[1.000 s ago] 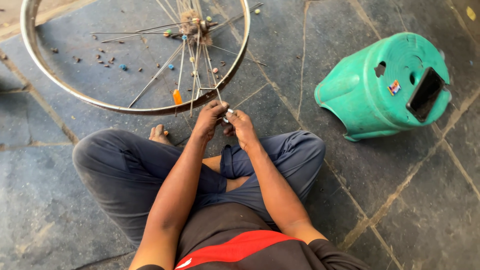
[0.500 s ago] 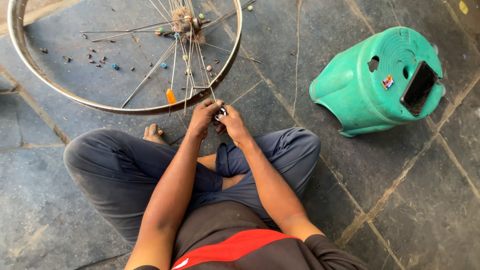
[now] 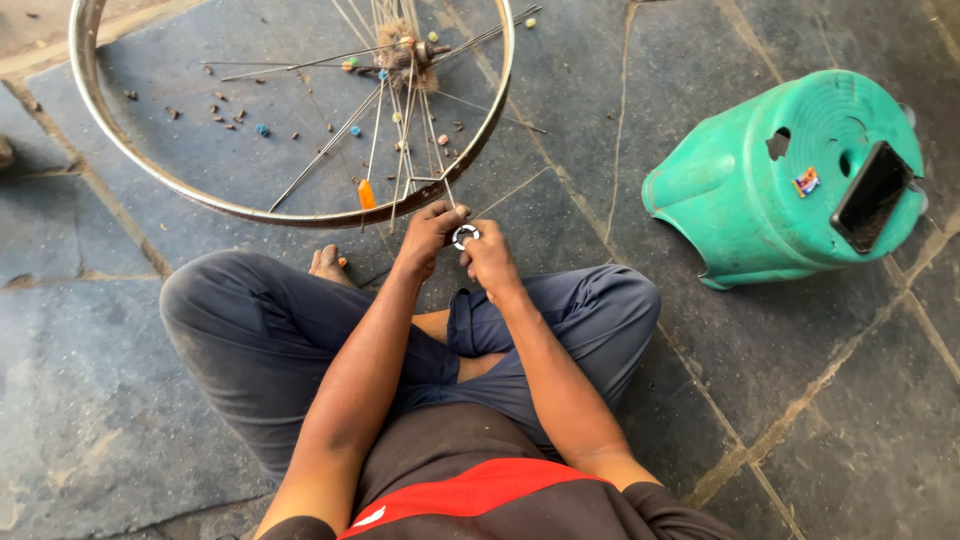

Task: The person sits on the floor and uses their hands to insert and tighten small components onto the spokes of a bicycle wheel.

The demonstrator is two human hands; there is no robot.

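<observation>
Dark slate floor (image 3: 800, 380) with pale joints fills the view, and a person sits cross-legged on it in dark trousers. Just ahead of the knees lies a bicycle wheel rim (image 3: 290, 212), flat on the floor, with loose spokes (image 3: 330, 150) fanning out from a grimy hub (image 3: 405, 55) near the top of the frame. Small nipples and coloured beads (image 3: 262, 130) are scattered inside the rim, and an orange-handled tool (image 3: 366, 193) rests against its near edge.

Both hands meet just in front of the rim's near edge. The left hand (image 3: 428, 232) is closed in a pinch around the ends of a few spokes where they reach the rim. The right hand (image 3: 490, 258) pinches a small round metal tool (image 3: 465, 237), ring-shaped with a dark centre, most likely a spoke wrench, held between thumb and forefinger and touching the left fingertips.

Judging from this, the step in hand looks like spoke work at the rim: seating or tightening a spoke end while the other hand steadies it. The next move likely calls for a small, precise twist of the ring tool with the spoke kept from turning, and a firm pinch so the tiny part does not drop among the scattered bits.

Off to the right, well apart, a green plastic stool (image 3: 750, 200) lies on its side with a dark phone (image 3: 872, 195) resting on it.
</observation>
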